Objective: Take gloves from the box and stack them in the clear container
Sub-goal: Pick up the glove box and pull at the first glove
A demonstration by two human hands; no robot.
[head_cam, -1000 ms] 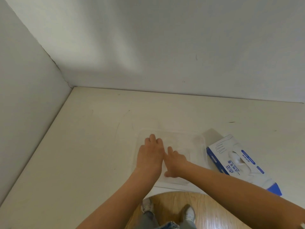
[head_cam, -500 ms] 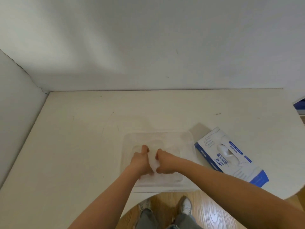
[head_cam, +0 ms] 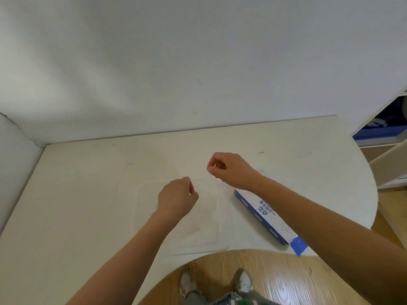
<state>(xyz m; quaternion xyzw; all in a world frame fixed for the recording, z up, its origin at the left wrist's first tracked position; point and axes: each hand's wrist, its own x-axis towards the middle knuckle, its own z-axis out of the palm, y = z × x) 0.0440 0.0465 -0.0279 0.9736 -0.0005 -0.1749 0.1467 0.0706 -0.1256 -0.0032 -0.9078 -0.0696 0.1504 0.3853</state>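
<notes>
Clear round-cornered container point(head_cam: 209, 230), blue-white cardboard box point(head_cam: 266, 219)

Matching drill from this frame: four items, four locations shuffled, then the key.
Items:
1. left hand
2. right hand
3. glove box
4. shoes

Places:
A. on the wooden floor
B. partly under the right forearm
C. over the clear container
D. nearest the back wall

Pairs: 1-C, 2-D, 3-B, 4-A

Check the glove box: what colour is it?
Glove box: white top, blue side and end flap; head view.
</notes>
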